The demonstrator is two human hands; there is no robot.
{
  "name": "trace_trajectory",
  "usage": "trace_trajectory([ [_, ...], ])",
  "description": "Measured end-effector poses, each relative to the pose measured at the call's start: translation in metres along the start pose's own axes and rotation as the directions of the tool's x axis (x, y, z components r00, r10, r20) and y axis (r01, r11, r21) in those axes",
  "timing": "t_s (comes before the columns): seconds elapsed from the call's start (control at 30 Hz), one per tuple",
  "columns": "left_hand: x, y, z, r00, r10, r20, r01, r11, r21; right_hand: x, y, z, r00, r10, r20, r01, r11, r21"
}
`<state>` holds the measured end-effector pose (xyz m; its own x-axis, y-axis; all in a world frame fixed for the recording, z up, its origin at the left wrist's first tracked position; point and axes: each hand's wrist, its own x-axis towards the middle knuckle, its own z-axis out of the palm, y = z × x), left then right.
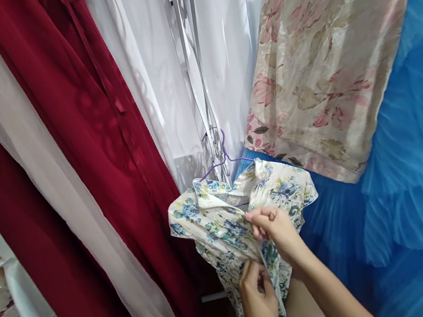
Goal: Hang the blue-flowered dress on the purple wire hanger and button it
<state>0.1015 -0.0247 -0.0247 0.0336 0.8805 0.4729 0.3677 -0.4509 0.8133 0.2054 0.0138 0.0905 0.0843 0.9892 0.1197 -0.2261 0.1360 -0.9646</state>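
Note:
A white blouse with blue and yellow flowers (224,232) hangs on a purple wire hanger (225,148), its collar lying open at the top. My right hand (272,229) pinches the front edge of the blouse a little below the collar. Lower on the same front opening, my left hand (257,291) is closed with bent fingertips on the edge of the fabric. Any button between the fingers is too small or hidden to make out.
Behind the blouse hang white garments with long white ribbons (197,74). Dark red dresses (79,121) and a pale sheer cloth (43,149) hang on the left. To the right are a beige floral garment (323,53) and a blue ruffled gown (415,189).

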Motion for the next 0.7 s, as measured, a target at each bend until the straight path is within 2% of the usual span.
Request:
trace_trajectory([
  [0.17, -0.003, 0.003, 0.013, 0.993, -0.035, 0.117, 0.031, 0.999, 0.037, 0.054, -0.06, 0.013, 0.991, -0.137, -0.001, 0.137, 0.989, 0.053],
  [0.23, -0.004, 0.0, 0.017, 0.987, -0.047, 0.152, 0.037, 0.997, 0.068, 0.065, -0.073, 0.016, 0.983, -0.182, -0.024, 0.184, 0.979, 0.089],
  [0.33, 0.0, -0.007, 0.013, 0.98, -0.089, 0.177, 0.074, 0.993, 0.087, 0.064, -0.075, 0.018, 0.968, -0.249, -0.011, 0.249, 0.964, 0.092],
  [0.4, 0.011, -0.005, 0.0, 0.98, -0.069, 0.184, 0.059, 0.997, 0.058, 0.056, -0.07, 0.017, 0.959, -0.282, 0.015, 0.28, 0.958, 0.065],
  [0.47, 0.029, 0.007, -0.02, 0.989, 0.016, 0.145, -0.016, 1.0, -0.002, 0.046, -0.064, 0.014, 0.952, -0.305, 0.03, 0.305, 0.952, 0.029],
  [0.53, 0.055, 0.028, -0.044, 0.993, 0.112, 0.038, -0.11, 0.993, -0.051, 0.037, -0.062, 0.01, 0.947, -0.32, 0.04, 0.321, 0.947, -0.005],
  [0.57, 0.07, 0.042, -0.056, 0.987, 0.151, -0.05, -0.154, 0.987, -0.048, 0.034, -0.062, 0.008, 0.944, -0.327, 0.045, 0.328, 0.945, -0.019],
  [0.63, 0.102, 0.071, -0.076, 0.947, 0.27, -0.173, -0.278, 0.96, -0.023, 0.028, -0.065, 0.005, 0.94, -0.336, 0.054, 0.338, 0.94, -0.037],
  [0.7, 0.131, 0.097, -0.088, 0.915, 0.384, -0.123, -0.385, 0.923, 0.02, 0.025, -0.069, 0.003, 0.936, -0.344, 0.07, 0.347, 0.937, -0.04],
])
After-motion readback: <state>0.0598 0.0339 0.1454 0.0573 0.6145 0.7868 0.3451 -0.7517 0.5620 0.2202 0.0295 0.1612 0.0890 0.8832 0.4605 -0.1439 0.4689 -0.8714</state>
